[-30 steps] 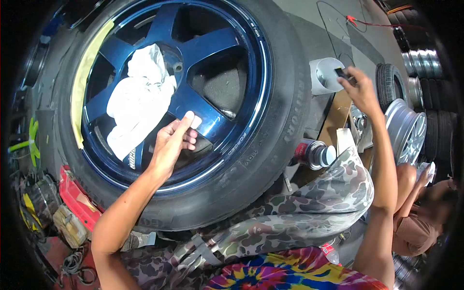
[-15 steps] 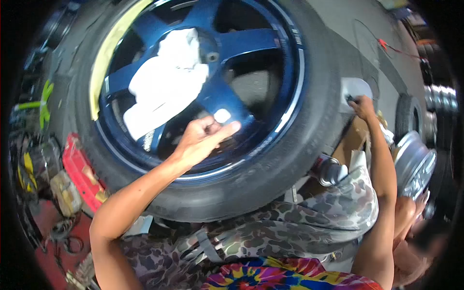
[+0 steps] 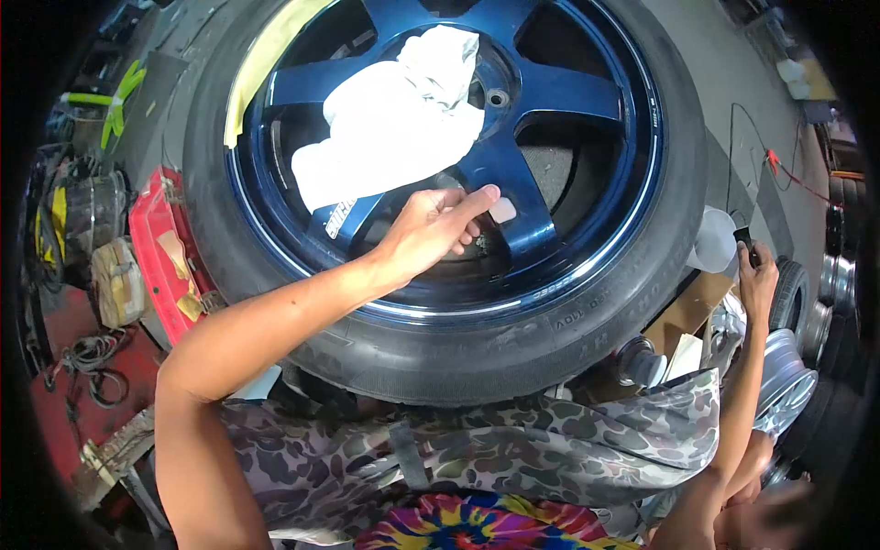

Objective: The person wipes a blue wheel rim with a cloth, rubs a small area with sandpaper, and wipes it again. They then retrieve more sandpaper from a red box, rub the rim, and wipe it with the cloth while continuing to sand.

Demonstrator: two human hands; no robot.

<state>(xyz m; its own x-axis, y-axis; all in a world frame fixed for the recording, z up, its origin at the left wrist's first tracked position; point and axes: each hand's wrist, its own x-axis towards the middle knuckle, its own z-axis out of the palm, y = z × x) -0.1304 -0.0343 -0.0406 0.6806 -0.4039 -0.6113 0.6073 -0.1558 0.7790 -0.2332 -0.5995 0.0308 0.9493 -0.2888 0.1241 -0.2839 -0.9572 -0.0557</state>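
My left hand (image 3: pixel 440 229) is over the lower part of a blue wheel (image 3: pixel 573 92). Its fingers are curled and the thumb is stretched along them. Whatever lies between them, if anything, I cannot make out. A small white patch (image 3: pixel 502 211) lies on the spoke just beside the thumb tip. On the right, my right hand (image 3: pixel 759 273) grips a small dark object (image 3: pixel 743 238) beside a whitish container (image 3: pixel 713 240). A white cloth (image 3: pixel 385 128) is draped over the wheel's left spokes and hub. Yellow masking tape (image 3: pixel 261 60) runs along the upper left rim.
A black tire (image 3: pixel 449 362) surrounds the wheel, close to my camouflage-clad legs. At left stand a red plastic case (image 3: pixel 151 225) and coiled cable (image 3: pixel 92 357). A can (image 3: pixel 642 365), cardboard (image 3: pixel 687 307) and a silver wheel (image 3: pixel 784 385) sit at right. Another person is partly visible low at right.
The view has shifted, so the wheel appears farther right. My left thumb has moved to beside the white patch. My right hand still holds the dark object, now at the container's right side.
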